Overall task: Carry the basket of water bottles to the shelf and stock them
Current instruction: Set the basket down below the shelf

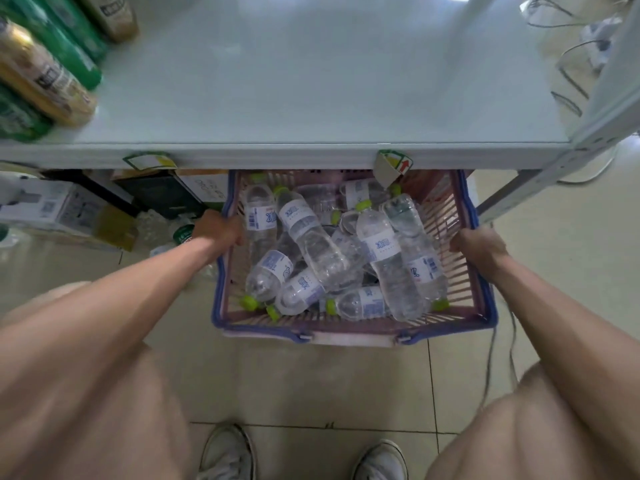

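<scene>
Head view, looking straight down. One basket (353, 332), pink slatted walls with a blue rim, sits at the centre of the frame with its far end tucked under the front edge of a pale shelf (311, 98). Whether it rests on the floor or hangs just above it cannot be told.

Left hand (220, 230) is closed over the basket's left rim, fingers curled inside the wall. Right hand (479, 245) is closed over the right rim in the same way. Both forearms reach in from the lower corners.

Water bottles (313, 244) lie piled on their sides inside the basket, clear plastic with white-and-blue labels and lime-green caps. About ten can be counted; those beneath the heap are partly hidden, so the count is rough. Seven or so green caps show.

Shelf top is mostly bare. At the upper left of the frame stand five or six cans (41, 77), green and gold, blurred at the edge. Two price tags (393, 166) hang on the shelf's front lip, one left of centre and one above the basket's far right corner, the second bearing a red arrow.

Cardboard boxes (65, 209) sit below the shelf at centre left. Cables (571, 57) trail at upper right. Two pale shoes (228, 452) stand on the tiled floor (329, 386) at the bottom edge.
</scene>
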A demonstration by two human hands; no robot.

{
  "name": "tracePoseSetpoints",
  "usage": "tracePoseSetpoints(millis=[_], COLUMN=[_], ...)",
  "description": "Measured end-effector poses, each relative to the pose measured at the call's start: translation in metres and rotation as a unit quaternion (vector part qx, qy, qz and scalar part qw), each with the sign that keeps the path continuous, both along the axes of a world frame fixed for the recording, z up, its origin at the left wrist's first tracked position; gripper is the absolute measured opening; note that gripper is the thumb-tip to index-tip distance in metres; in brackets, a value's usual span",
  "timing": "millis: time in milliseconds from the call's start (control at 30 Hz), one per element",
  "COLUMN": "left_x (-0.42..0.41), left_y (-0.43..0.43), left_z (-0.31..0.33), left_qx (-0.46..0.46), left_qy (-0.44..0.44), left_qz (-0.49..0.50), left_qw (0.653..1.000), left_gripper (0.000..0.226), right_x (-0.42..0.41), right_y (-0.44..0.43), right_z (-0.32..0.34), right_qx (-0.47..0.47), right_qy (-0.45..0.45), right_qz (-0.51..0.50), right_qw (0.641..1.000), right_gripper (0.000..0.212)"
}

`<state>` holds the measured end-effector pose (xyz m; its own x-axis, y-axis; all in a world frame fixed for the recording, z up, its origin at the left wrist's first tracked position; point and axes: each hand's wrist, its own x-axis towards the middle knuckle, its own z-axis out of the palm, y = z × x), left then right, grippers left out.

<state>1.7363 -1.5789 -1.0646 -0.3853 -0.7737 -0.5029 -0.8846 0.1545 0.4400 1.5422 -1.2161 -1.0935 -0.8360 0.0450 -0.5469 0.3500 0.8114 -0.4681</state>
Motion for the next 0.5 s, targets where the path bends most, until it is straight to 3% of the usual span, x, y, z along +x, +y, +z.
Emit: tracePoseSetpoints(millis=[67, 167, 233, 300, 400, 500], left_x=[0.0, 0.001, 0.0, -0.003, -0.005, -0.009], left_y=[0.001, -0.002, -0.009, -0.015, -0.018, -0.005], left_z=[-0.001, -0.001, -0.001, 0.003, 0.007, 0.014], left_qx=[-0.007, -0.013, -0.015, -0.019, -0.092, -0.205], left_qy=[0.001, -0.031, -0.068, -0.116, -0.235, -0.3], left_qz=[-0.003, -0.026, -0.071, -0.132, -0.25, -0.307], left_qw=[1.0, 0.999, 0.995, 0.984, 0.935, 0.879], left_gripper=[0.026, 0.02, 0.018, 0.023, 0.045, 0.062], right_x=[0.0, -0.004, -0.004, -0.005, -0.009, -0.011], right_y=[-0.001, -0.007, -0.01, -0.011, -0.013, -0.019], right_z=[0.0, -0.001, 0.0, 0.001, 0.014, 0.034], right_qx=[0.015, 0.03, 0.045, 0.076, 0.149, 0.248], right_qy=[-0.017, 0.03, 0.057, 0.054, 0.027, -0.017], right_qz=[0.015, -0.008, 0.004, 0.018, 0.047, 0.115], right_qw=[1.0, 0.999, 0.997, 0.995, 0.987, 0.962], right_gripper=[0.02, 0.025, 0.014, 0.017, 0.044, 0.05])
